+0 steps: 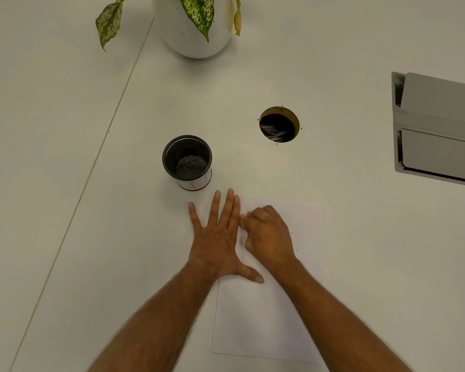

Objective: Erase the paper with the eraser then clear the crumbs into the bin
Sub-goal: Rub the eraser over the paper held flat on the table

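A white sheet of paper [263, 323] lies on the table in front of me. My left hand [218, 237] rests flat with fingers spread on the paper's left edge, pinning it. My right hand [267, 234] is curled into a fist on the upper part of the sheet, pressed against my left fingers. A small pale tip, probably the eraser [243, 217], shows at its fingertips; most of it is hidden. A small black bin [187, 159] with a white label stands just beyond my left hand, some dark bits in its bottom.
A white plant pot [193, 30] with mottled green leaves stands at the far edge. A round cable hole [279, 124] opens in the table to the right of the bin. A grey hinged box [438, 127] sits at the right edge. A seam runs diagonally at left.
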`<control>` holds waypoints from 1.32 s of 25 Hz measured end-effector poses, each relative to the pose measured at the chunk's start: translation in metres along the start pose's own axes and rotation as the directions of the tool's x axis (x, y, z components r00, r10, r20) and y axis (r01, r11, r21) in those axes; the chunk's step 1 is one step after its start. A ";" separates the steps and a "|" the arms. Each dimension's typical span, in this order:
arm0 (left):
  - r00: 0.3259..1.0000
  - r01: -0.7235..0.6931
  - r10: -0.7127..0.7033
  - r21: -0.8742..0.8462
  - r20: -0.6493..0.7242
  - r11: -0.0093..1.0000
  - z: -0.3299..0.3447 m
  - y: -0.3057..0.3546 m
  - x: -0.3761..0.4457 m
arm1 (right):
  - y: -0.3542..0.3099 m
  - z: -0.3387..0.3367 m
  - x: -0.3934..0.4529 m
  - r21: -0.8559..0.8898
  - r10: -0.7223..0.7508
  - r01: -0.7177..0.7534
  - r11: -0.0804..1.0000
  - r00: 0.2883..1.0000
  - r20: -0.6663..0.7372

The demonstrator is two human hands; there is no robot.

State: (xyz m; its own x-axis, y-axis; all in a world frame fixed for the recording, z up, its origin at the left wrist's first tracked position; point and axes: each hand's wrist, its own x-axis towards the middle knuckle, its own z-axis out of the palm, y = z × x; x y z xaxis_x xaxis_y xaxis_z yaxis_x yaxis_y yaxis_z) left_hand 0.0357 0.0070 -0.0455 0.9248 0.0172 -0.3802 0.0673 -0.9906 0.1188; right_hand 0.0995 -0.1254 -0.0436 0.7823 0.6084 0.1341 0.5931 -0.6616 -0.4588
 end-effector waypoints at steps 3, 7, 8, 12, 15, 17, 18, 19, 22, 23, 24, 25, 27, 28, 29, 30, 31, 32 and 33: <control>1.000 0.003 -0.003 -0.009 0.000 1.000 -0.002 0.001 0.000 | -0.002 0.000 0.002 0.015 0.026 -0.026 1.000 1.000 -0.001; 1.000 0.007 -0.007 -0.001 0.008 1.000 -0.001 0.000 0.002 | -0.004 -0.009 -0.050 0.054 -0.114 0.115 0.992 0.993 -0.019; 1.000 0.009 -0.010 0.005 0.008 1.000 -0.001 0.000 0.002 | -0.004 -0.013 -0.059 0.067 -0.131 0.132 0.989 0.991 -0.019; 1.000 0.005 -0.005 -0.016 0.009 1.000 -0.002 0.001 0.000 | 0.012 -0.021 -0.058 0.012 -0.158 0.158 0.987 0.987 -0.025; 1.000 0.004 -0.003 -0.019 0.017 1.000 -0.005 0.002 0.001 | 0.031 -0.025 -0.021 -0.025 -0.014 0.013 1.000 0.999 -0.050; 1.000 0.008 -0.008 -0.017 0.012 1.000 -0.007 0.002 0.001 | 0.037 -0.023 -0.005 -0.030 0.036 -0.038 0.999 0.997 -0.066; 1.000 0.007 -0.007 -0.016 0.011 1.000 -0.006 0.002 0.001 | 0.034 -0.024 -0.005 -0.020 0.036 -0.037 0.999 0.997 -0.075; 1.000 0.005 -0.005 -0.015 0.010 1.000 -0.006 0.002 0.001 | 0.030 -0.024 -0.010 -0.006 0.025 -0.026 1.000 0.996 -0.091; 1.000 0.001 -0.001 -0.026 -0.002 1.000 -0.004 0.002 0.001 | 0.014 -0.021 -0.047 0.052 -0.108 0.111 0.992 0.993 -0.052; 1.000 0.002 -0.002 -0.024 -0.003 1.000 -0.003 0.002 0.001 | 0.010 -0.021 -0.060 0.060 -0.157 0.157 0.986 0.987 -0.020; 1.000 0.003 -0.003 -0.019 -0.004 1.000 -0.002 0.001 0.001 | 0.010 -0.021 -0.068 0.047 -0.188 0.188 0.981 0.982 0.005; 1.000 0.003 -0.003 -0.019 -0.004 1.000 -0.002 0.001 0.001 | 0.014 -0.021 -0.071 0.027 -0.201 0.201 0.979 0.979 0.012; 1.000 0.001 -0.001 -0.022 -0.008 1.000 -0.003 0.001 0.001 | 0.024 -0.023 -0.068 -0.009 -0.127 0.127 0.992 0.992 -0.026; 1.000 -0.001 0.000 -0.020 -0.007 1.000 -0.003 0.001 0.001 | 0.026 -0.023 -0.065 -0.002 -0.059 0.059 0.998 0.997 -0.046; 1.000 0.000 0.000 -0.017 -0.005 1.000 -0.003 0.001 0.001 | 0.025 -0.023 -0.065 0.012 -0.011 0.012 1.000 0.999 -0.051; 1.000 0.001 -0.001 -0.017 -0.005 1.000 -0.002 0.001 0.001 | 0.023 -0.022 -0.068 0.019 -0.015 0.016 1.000 0.999 -0.045; 1.000 0.002 -0.002 -0.017 -0.007 1.000 -0.003 0.001 0.000 | 0.019 -0.020 -0.076 0.019 -0.066 0.066 0.998 0.998 -0.024; 1.000 0.003 -0.003 -0.017 -0.005 1.000 -0.002 0.001 0.000 | 0.017 -0.018 -0.084 0.012 -0.133 0.133 0.991 0.991 -0.005; 1.000 0.003 -0.003 -0.016 -0.001 1.000 -0.003 0.001 0.000 | 0.019 -0.019 -0.090 0.007 -0.176 0.176 0.984 0.984 0.014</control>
State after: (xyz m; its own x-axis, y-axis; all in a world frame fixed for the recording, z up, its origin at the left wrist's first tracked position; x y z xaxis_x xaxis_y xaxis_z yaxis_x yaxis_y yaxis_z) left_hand 0.0369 0.0066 -0.0430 0.9249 0.0202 -0.3796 0.0758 -0.9883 0.1322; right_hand 0.0439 -0.2009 -0.0482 0.6631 0.7212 0.2004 0.7200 -0.5413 -0.4343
